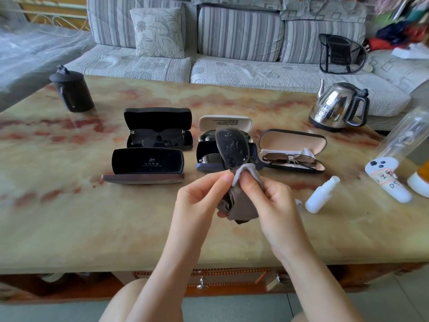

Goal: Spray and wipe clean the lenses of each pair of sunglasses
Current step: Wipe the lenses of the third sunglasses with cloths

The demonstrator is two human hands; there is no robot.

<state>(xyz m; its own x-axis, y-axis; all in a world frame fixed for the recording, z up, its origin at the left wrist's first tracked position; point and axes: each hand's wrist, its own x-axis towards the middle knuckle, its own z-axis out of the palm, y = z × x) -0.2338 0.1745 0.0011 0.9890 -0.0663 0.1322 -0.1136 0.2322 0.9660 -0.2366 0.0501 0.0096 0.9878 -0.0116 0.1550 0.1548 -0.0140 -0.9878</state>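
Note:
My left hand [204, 194] grips a pair of dark sunglasses [232, 147] upright over the table, its upper lens spotted with droplets. My right hand [267, 194] pinches a grey cloth [246, 203] against the lower lens. A small white spray bottle [321, 194] lies on the table to the right. Other sunglasses rest in open cases: a black pair [157, 138] at the left, a brown-lensed pair [292, 159] at the right, and two pairs [209, 156] partly hidden behind the held sunglasses. An empty open black case [146, 163] sits front left.
A steel kettle [339, 105] stands at the back right and a black canister [72, 89] at the back left. A clear bottle [408, 133], a white labelled object [387, 180] and an orange bottle [422, 180] crowd the right edge. A sofa [232, 43] lies behind the table [92, 217].

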